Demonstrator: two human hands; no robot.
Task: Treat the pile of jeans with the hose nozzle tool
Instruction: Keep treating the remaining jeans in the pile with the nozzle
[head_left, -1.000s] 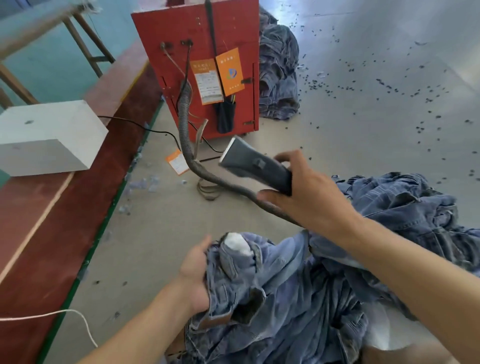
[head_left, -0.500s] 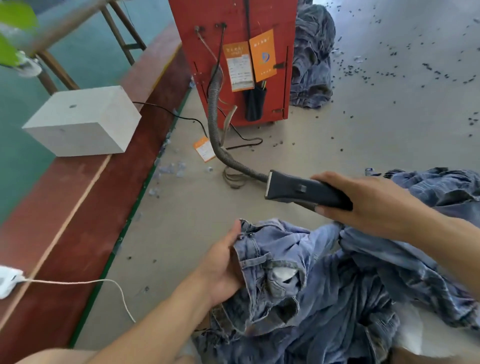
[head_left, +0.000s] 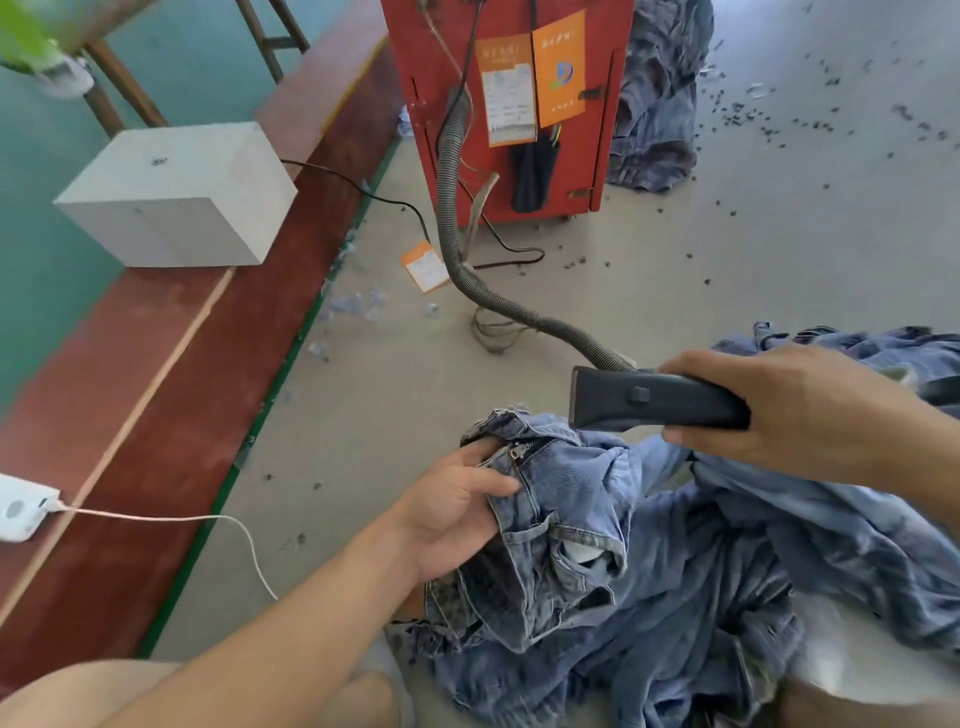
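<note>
The pile of jeans (head_left: 701, 571) lies near and right on the floor. My left hand (head_left: 457, 512) pinches the waistband by the zip, lifting it to present a seam. My right hand (head_left: 789, 410) is wrapped round the hose nozzle tool (head_left: 644, 400), mouth just above the denim. Its hose (head_left: 452, 208) runs far to the red machine (head_left: 519, 104).

Under my left hand's fingers (head_left: 488, 488) the jeans (head_left: 649, 561) are rough, faded blue denim cloth with frayed hems and a metal zip just beside my fingertips. The nozzle (head_left: 644, 402) inside my right hand's fingers (head_left: 727, 434) looks like dark matt plastic, smooth, and the hose (head_left: 457, 218) running beyond it is ribbed grey and dull. Further past my fingers I see the painted red cabinet (head_left: 519, 171) carrying paper tags (head_left: 535, 83).
</note>
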